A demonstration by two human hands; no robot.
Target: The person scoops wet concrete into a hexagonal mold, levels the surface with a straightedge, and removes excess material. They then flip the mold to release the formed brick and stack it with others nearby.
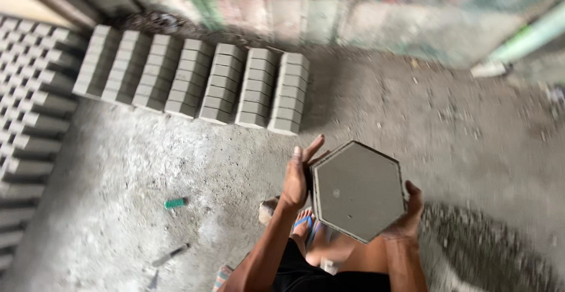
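Item: grey hexagonal block (359, 191), carried at centre frame, not yet set down. Left hand (296, 180) fingers flat against its 9 o'clock edge; right hand (405, 218) cupping 4 o'clock corner. Finished block rows (194, 80) already laid at 11 o'clock on concrete floor (147, 168).

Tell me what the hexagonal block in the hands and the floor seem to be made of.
Hexagonal block: likely cast concrete or cement, matte grey, with a fine grainy face and crisp moulded edges. Floor: rough bare concrete, it seems, mottled grey, dusty and pitted.
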